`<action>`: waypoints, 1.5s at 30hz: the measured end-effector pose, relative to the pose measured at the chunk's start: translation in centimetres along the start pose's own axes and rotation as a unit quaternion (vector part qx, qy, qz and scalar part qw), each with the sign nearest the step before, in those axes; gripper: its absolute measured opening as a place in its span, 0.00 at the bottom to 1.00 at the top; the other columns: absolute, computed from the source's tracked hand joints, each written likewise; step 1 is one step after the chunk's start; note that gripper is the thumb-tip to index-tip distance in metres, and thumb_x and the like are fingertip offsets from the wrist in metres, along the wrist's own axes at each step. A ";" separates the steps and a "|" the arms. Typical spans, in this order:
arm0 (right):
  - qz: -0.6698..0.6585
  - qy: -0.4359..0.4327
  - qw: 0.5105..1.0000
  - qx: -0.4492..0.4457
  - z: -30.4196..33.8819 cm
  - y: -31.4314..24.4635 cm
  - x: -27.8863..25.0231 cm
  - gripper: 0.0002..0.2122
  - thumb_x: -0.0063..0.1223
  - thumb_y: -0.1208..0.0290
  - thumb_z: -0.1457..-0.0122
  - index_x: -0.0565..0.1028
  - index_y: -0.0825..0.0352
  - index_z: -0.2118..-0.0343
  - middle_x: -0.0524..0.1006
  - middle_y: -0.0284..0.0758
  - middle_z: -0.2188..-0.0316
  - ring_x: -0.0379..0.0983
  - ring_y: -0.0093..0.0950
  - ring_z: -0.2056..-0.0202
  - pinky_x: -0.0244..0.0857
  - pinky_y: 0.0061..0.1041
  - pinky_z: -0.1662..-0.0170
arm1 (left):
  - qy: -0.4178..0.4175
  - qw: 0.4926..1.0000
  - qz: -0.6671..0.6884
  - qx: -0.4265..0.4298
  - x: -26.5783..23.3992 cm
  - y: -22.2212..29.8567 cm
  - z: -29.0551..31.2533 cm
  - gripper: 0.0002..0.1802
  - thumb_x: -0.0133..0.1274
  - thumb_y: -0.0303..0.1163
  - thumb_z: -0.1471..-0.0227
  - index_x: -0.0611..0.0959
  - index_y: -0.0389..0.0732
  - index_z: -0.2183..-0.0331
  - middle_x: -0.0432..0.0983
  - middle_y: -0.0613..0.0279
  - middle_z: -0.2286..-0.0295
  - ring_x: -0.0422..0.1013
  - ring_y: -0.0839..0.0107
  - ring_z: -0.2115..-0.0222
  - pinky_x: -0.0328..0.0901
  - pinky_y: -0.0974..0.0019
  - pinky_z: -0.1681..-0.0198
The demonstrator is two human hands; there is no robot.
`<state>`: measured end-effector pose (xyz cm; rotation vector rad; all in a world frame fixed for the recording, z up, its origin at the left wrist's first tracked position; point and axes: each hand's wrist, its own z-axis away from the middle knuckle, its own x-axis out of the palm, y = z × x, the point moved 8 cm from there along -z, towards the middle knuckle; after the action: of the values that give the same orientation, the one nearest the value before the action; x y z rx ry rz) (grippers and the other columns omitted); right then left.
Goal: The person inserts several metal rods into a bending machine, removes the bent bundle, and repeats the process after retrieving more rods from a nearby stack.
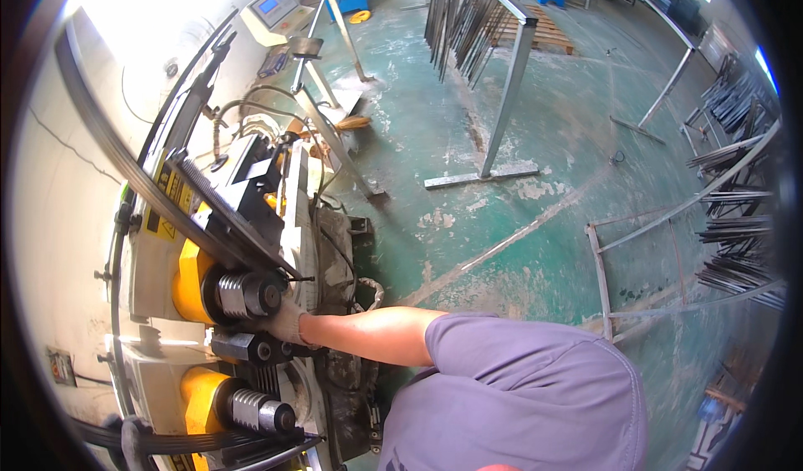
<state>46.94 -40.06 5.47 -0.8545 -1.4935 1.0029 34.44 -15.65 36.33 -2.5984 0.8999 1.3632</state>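
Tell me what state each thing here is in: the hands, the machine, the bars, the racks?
Left hand: gloved, resting on the machine beside the upper roller.
Right hand: out of view.
Upper roller: ribbed, dark bars lying against it.
Lower roller: ribbed, bars passing below it.
Dark bars: bunched together, curved.
Control screen: lit blue.
Metal rack: upright, rods hanging from it.

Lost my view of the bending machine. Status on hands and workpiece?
Left hand gloved, resting by upper grooved roller. Right hand out of view. Curved dark metal strip threaded through rollers. Nothing blocking.
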 end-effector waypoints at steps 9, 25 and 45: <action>-0.048 -0.005 0.999 0.002 -1.0 2.1 0.0 0.23 0.69 0.64 0.41 0.78 0.65 0.43 0.80 0.35 0.48 0.76 0.25 0.47 0.69 0.27 0.40 | 0.033 0.992 0.092 -0.074 -0.4 -4.2 -2.2 0.09 0.63 0.24 0.48 0.87 0.33 0.62 0.84 0.51 0.65 0.80 0.51 0.62 0.76 0.52 0.53; 0.071 0.035 0.996 -0.037 -2.4 4.8 0.3 0.20 0.67 0.62 0.39 0.81 0.66 0.48 0.82 0.40 0.50 0.78 0.33 0.48 0.70 0.33 0.42 | 0.165 0.946 0.074 -0.269 -3.4 -7.5 -1.9 0.21 0.53 0.41 0.36 0.84 0.38 0.48 0.73 0.68 0.69 0.68 0.77 0.66 0.64 0.67 0.59; 0.093 -0.012 0.995 -0.042 -4.4 8.7 0.9 0.21 0.66 0.66 0.39 0.78 0.71 0.47 0.82 0.39 0.55 0.79 0.29 0.55 0.73 0.31 0.52 | 0.135 0.959 0.026 -0.246 -1.8 -1.3 -3.2 0.19 0.51 0.38 0.36 0.82 0.32 0.52 0.77 0.62 0.69 0.73 0.72 0.67 0.69 0.70 0.60</action>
<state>51.11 -35.25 -1.95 -1.0606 -1.5057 1.0944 36.64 -14.78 39.41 -3.2210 0.7323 1.4182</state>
